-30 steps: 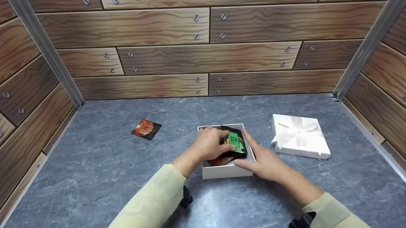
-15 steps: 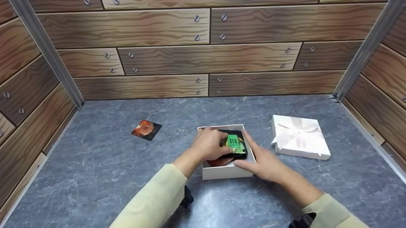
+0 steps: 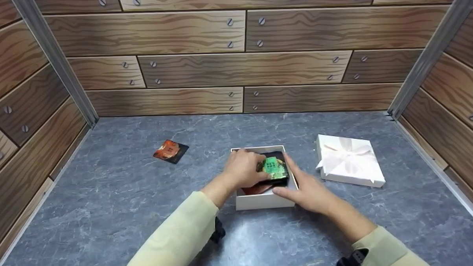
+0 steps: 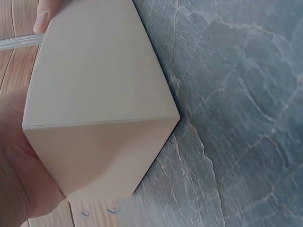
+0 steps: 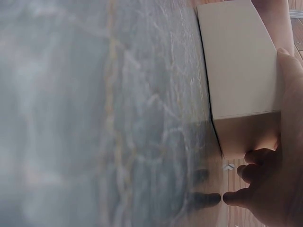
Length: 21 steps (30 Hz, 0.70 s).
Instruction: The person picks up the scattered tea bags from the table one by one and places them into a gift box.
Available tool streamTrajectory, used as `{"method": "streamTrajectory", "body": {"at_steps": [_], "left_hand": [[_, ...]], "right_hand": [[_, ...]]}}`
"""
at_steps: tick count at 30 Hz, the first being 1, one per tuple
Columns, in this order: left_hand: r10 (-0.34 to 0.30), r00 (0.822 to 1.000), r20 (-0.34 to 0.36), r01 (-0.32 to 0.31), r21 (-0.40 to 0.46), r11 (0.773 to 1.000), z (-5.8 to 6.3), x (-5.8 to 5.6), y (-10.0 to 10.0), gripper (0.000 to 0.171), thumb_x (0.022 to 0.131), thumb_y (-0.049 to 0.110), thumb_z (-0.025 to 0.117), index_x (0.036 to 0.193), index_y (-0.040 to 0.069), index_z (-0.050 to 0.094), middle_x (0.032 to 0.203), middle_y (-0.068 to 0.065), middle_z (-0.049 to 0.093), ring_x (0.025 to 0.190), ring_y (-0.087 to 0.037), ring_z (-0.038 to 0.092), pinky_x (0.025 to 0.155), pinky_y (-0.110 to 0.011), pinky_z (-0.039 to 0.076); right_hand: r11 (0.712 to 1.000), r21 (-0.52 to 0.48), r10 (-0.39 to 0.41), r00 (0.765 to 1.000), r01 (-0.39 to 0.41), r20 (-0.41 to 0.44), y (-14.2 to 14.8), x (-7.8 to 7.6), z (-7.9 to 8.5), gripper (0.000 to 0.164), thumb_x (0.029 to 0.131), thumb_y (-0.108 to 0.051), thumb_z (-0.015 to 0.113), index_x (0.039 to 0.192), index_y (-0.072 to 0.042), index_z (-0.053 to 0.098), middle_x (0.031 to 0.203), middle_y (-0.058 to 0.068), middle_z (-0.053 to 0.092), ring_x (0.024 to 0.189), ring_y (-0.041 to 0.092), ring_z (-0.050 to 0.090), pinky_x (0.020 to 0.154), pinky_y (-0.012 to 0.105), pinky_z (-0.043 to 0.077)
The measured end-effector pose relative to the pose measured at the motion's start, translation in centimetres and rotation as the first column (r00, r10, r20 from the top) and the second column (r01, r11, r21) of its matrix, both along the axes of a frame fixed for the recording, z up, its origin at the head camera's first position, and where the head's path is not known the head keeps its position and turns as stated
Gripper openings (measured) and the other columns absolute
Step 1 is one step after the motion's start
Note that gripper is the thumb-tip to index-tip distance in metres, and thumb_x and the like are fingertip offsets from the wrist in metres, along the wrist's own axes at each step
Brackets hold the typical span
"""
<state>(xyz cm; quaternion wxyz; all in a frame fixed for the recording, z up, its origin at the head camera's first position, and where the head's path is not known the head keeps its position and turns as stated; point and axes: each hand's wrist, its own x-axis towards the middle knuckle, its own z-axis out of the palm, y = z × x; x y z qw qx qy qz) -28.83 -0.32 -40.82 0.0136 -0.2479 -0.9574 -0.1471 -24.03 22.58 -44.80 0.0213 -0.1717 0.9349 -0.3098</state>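
Observation:
In the head view a white box (image 3: 264, 202) stands on the table with its top off. My left hand (image 3: 241, 168) reaches over its left side, thumb and fingers pinching a black sachet with a green label (image 3: 275, 169) inside. A reddish-brown sachet (image 3: 256, 189) shows beneath, partly hidden by that hand. My right hand (image 3: 307, 187) holds the box at its near right corner, thumb at the near rim and fingers along the right wall. Both wrist views show the plain outer walls of the box, while its contents stay hidden there.
A white lid with a ribbon bow (image 3: 349, 160) lies to the right of the box. An orange-and-black sachet (image 3: 171, 151) lies flat at the left. Wood-patterned walls (image 3: 234, 68) close off the back and sides of the grey marbled table (image 3: 105, 216).
The green-labelled sachet has tipped from slanted to flatter, and its far edge has come down inside the box. Both hands stay in nearly the same place.

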Motion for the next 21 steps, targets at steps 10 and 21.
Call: {"method": "streamTrajectory", "body": {"at_steps": [10, 21], "left_hand": [[-0.025, 0.991, 0.131, -0.037, 0.447, 0.894, 2.5, -0.3, -2.8, 0.055, 0.098, 0.03, 0.078, 0.146, 0.008, 0.064, 0.102, -0.004, 0.077, 0.087, -0.021, 0.07, 0.082, -0.036, 0.059], [0.236, 0.969, 0.069, -0.217, 0.691, 0.689, 5.2, -2.9, -13.8, 0.046, 0.1, 0.024, 0.077, 0.141, 0.006, 0.068, 0.106, -0.013, 0.075, 0.093, -0.026, 0.068, 0.08, -0.035, 0.056]], "right_hand": [[1.0, 0.003, -0.003, 1.0, 0.003, 0.015, 0.0, 0.1, 0.2, 0.109, 0.094, -0.067, 0.069, 0.173, -0.024, 0.007, 0.153, 0.039, 0.046, 0.132, 0.057, 0.053, 0.11, 0.07, 0.04], [1.0, 0.028, -0.009, 1.0, 0.009, 0.007, 0.0, -0.1, 0.2, 0.11, 0.094, -0.069, 0.068, 0.173, -0.023, 0.006, 0.156, 0.038, 0.041, 0.138, 0.059, 0.047, 0.114, 0.07, 0.035]]}}
